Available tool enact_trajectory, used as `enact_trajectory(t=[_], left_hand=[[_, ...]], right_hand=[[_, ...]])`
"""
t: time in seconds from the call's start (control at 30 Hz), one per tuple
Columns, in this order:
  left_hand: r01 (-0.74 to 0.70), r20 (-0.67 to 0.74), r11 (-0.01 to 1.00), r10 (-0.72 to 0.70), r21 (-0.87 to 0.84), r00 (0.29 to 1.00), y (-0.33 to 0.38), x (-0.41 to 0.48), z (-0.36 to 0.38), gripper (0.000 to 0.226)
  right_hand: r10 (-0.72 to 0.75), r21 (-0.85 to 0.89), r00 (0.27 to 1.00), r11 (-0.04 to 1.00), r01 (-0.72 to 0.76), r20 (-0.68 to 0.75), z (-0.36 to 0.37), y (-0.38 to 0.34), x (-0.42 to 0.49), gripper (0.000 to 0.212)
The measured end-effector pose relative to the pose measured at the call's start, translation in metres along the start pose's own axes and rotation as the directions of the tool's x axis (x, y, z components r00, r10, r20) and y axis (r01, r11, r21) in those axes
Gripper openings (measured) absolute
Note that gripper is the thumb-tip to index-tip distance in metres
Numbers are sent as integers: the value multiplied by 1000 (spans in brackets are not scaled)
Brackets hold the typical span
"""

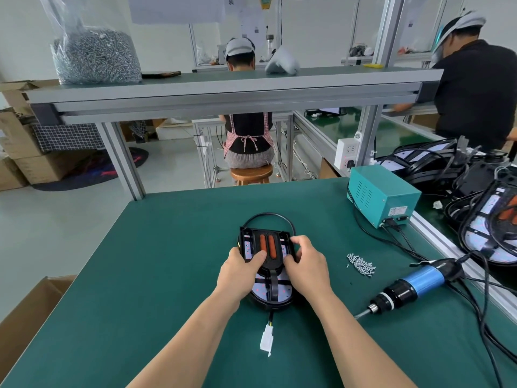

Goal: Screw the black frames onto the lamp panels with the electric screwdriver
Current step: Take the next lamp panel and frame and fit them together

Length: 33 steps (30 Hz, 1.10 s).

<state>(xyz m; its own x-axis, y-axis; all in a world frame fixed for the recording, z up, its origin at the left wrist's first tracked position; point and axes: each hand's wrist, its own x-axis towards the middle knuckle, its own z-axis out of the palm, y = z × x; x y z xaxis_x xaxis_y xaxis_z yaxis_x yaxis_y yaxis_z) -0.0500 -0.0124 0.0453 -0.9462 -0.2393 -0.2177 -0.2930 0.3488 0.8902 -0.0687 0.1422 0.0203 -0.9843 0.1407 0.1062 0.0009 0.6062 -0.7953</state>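
Observation:
A lamp panel (pixel 261 295) with a white LED face lies on the green table (pixel 167 261), and a black frame (pixel 275 246) with two orange strips sits on top of it. My left hand (pixel 240 268) grips the frame's left side, thumb on top. My right hand (pixel 305 264) grips its right side with curled fingers. The electric screwdriver (pixel 411 287), blue and black, lies on the table to the right, its bit pointing toward me. A small pile of screws (pixel 361 264) lies between the panel and the screwdriver.
A white connector (pixel 265 341) on the panel's wire lies near me. A teal power box (pixel 383 196) with cables stands at the back right. More panels and frames (pixel 486 214) are stacked at the far right. A bag of screws (pixel 95 51) sits on the shelf. A cardboard box (pixel 28 312) stands left.

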Motion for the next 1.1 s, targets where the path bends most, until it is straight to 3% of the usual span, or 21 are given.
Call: enact_trajectory(t=[0.47,0.6,0.73,0.83,0.97,1.1], left_hand=[[-10,-5,1000,10,-4,1000,-16,-48,13,35],[-16,-23,1000,15,-2,1000,-15,-46,14,32],[-35,-7,999,35,-2,999,-14,-42,15,30],[-35,-2,999,35,-8,999,-14,-39,17,28],[-37,11,999,38,-15,999,-11,-37,21,27],[-34,18,999,35,-32,999,-5,-34,26,27]], right_hand=[[-27,-292,999,956,37,39,-31,-5,-59,43],[-45,-232,988,973,9,-147,-73,5,-67,50],[179,-196,914,945,-263,-363,-139,47,-58,49],[330,-190,861,885,-424,-386,-161,71,-55,51],[417,-173,843,853,-492,-340,-157,84,-44,61],[484,8,772,849,-528,-412,-155,82,-32,66]])
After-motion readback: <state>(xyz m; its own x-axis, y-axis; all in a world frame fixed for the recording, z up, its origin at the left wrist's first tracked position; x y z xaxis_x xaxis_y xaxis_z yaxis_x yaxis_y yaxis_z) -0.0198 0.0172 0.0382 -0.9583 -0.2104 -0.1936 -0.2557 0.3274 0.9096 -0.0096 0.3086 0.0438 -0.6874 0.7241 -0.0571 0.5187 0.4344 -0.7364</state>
